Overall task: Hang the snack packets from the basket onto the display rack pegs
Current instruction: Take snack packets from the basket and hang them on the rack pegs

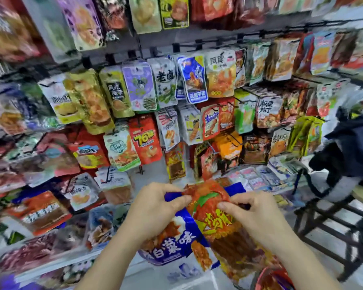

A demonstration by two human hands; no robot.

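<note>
Both hands are up in front of the display rack (138, 41), low in the near middle of the scene. The left hand (155, 212) grips the top of a blue packet (172, 245), thumb pressed near the upper edge where a red packet (216, 227) overlaps it. The right hand (260, 218) pinches the top of that red packet, thumb in front and fingers curled behind. The two snack packets sit fanned together between the hands, the blue one to the left and the red one to the right, both held clear of the rack and off any peg.

Beyond them, the rack is crowded with rows of hanging packets (195, 80) on black pegs (236, 140). At far right, a dark bag (354, 147) rests on a dark wooden stool (323, 222). The edges of the scene are blurred.
</note>
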